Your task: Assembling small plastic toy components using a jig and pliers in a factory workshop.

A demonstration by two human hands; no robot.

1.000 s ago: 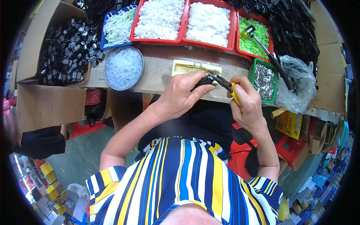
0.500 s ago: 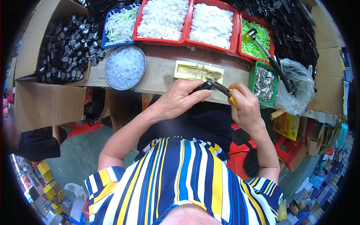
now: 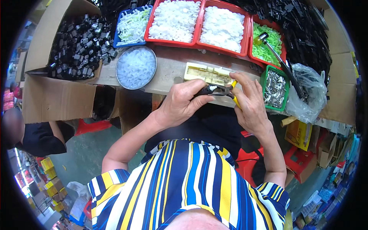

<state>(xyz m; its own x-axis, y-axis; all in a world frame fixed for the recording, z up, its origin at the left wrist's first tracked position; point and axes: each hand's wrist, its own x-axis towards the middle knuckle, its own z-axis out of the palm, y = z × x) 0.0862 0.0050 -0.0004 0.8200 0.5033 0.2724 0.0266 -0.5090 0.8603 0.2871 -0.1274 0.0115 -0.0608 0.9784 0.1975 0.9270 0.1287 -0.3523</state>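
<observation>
Since half a second ago: hands drawn nearer the bench edge, cream block (image 3: 209, 73) now clear of them. Left hand (image 3: 183, 102) closed around small black part (image 3: 206, 91); right hand (image 3: 250, 103) gripping yellow-handled pliers (image 3: 229, 91) against it, likely mid-fit. Red trays (image 3: 199, 36) of white pieces behind; green basket (image 3: 273, 89) right; round tin (image 3: 136, 67), cardboard box (image 3: 57, 97) left; yellow cartons (image 3: 298, 134) below right.

Three red trays (image 3: 199, 36), one blue tray (image 3: 119, 23), one green basket (image 3: 264, 78), one round tin (image 3: 136, 68).
</observation>
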